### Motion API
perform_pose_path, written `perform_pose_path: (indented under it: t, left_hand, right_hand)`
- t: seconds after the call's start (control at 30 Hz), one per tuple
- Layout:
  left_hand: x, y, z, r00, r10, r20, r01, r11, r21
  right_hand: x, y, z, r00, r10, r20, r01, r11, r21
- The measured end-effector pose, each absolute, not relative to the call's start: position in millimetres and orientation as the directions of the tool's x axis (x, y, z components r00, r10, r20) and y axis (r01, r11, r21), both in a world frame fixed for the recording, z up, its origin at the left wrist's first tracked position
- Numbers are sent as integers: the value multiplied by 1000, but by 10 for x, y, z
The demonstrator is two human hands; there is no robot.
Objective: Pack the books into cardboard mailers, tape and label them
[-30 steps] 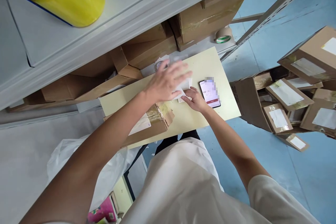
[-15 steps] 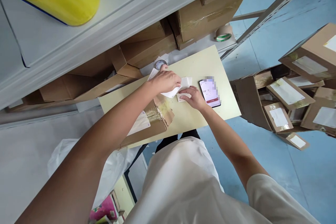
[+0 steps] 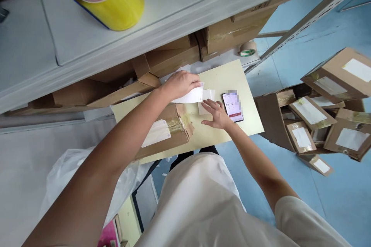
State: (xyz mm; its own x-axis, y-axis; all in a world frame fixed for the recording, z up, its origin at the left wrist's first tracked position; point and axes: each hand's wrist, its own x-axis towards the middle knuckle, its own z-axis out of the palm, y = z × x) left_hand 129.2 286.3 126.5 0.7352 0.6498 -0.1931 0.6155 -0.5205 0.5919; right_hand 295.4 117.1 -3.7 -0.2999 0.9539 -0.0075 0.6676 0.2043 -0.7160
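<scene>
My left hand pinches a white paper label by its upper right edge, above the pale yellow board. My right hand has its fingers spread and holds nothing. Under and beside its fingertips lies a small stack of white paper. Just right of that hand, a phone with a lit timer screen lies on the board. A taped cardboard box with a white label sits below my left hand.
Open cardboard boxes line the space under a grey shelf. Yellow tape rolls stand on that shelf. A brown tape roll rests behind the board. At right, a large carton holds several labelled boxes.
My left hand has lifted the label off the stack and turned it flatter. My right hand has let go of the papers, its fingers now spread. The camera view has shifted slightly.
</scene>
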Motion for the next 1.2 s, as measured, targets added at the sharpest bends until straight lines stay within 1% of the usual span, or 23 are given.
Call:
perform_pose_path:
  t: [0.07, 0.13, 0.17, 0.23, 0.3, 0.37, 0.43, 0.47, 0.5, 0.53, 0.57, 0.6, 0.63, 0.67, 0.7, 0.77, 0.8, 0.83, 0.9, 1.03, 1.1, 1.2]
  left_hand:
    - [1238, 2734, 1382, 724, 670, -162, 617, -525, 586]
    - [1187, 2577, 1521, 711, 691, -131, 620, -527, 581]
    - [1155, 2493, 1601, 705, 699, -121, 622, -527, 579]
    - [1058, 2317, 1773, 683, 722, -111, 639, -518, 569]
    - [885, 2128, 1937, 629, 771, -98, 667, -471, 577]
    - [627, 1919, 2054, 529, 845, -81, 664, -353, 659]
    - [319, 1690, 2098, 415, 904, -104, 554, -160, 817]
    - [166, 1572, 2093, 367, 920, -139, 452, -46, 891]
    - [24, 1453, 2075, 328, 928, -178, 342, 59, 938]
    - [-100, 1336, 2048, 280, 939, -197, 245, 129, 961]
    - [-203, 1224, 2018, 237, 950, -206, 167, 169, 971]
    - [-285, 1119, 1990, 191, 961, -200, 104, 183, 978]
    - [-345, 1021, 1969, 143, 973, -182, 55, 176, 983]
    - [-388, 932, 1955, 104, 982, -161, 13, 160, 987]
    - [-416, 849, 1951, 73, 988, -139, -33, 142, 989]
    - [-448, 698, 1969, 52, 992, -116, -136, 122, 983]
    - [-458, 627, 1986, 58, 992, -116, -194, 125, 973]
    - [-468, 557, 2007, 71, 990, -123, -255, 137, 957]
    - [-497, 426, 2047, 108, 981, -161, -374, 190, 908]
    - [-588, 231, 2092, 211, 947, -240, -573, 319, 755]
    - [-628, 183, 2094, 256, 935, -244, -609, 352, 711]
    - [-664, 166, 2086, 302, 922, -241, -608, 381, 696]
  right_hand:
    - [2906, 1158, 194, -185, 981, 50, 539, 144, -830]
    - [2800, 1181, 439, -57, 996, 73, 332, 88, -939]
    - [2728, 1201, 562, 0, 998, 66, 228, 64, -972]
    - [2562, 1242, 797, 97, 995, 23, 60, 17, -998]
    - [2400, 1257, 1017, 175, 984, -22, -59, -12, -998]
    - [2270, 1224, 1211, 249, 968, -39, -140, -4, -990]
    - [2165, 1143, 1375, 308, 951, -23, -166, 30, -986]
    - [2115, 1089, 1446, 323, 947, 0, -144, 49, -988]
    - [2060, 1028, 1515, 333, 942, 42, -87, 75, -993]
    - [1996, 964, 1583, 344, 933, 107, 12, 110, -994]
    - [1922, 898, 1653, 353, 915, 197, 152, 152, -977]
    - [1835, 829, 1728, 349, 885, 309, 314, 200, -928]
    - [1735, 760, 1805, 312, 848, 428, 471, 253, -845]
    - [1625, 690, 1882, 227, 816, 532, 598, 315, -737]
    - [1508, 622, 1956, 107, 789, 605, 680, 386, -624]
    - [1274, 491, 2077, -155, 744, 650, 724, 533, -438]
    - [1168, 433, 2117, -253, 724, 641, 719, 584, -376]
    - [1076, 380, 2144, -312, 711, 630, 718, 611, -334]
    - [945, 291, 2164, -341, 705, 622, 735, 613, -292]
    - [870, 161, 2154, -337, 696, 634, 745, 609, -272]
    - [876, 112, 2154, -341, 687, 642, 741, 617, -266]
    - [888, 66, 2159, -347, 688, 638, 742, 617, -262]
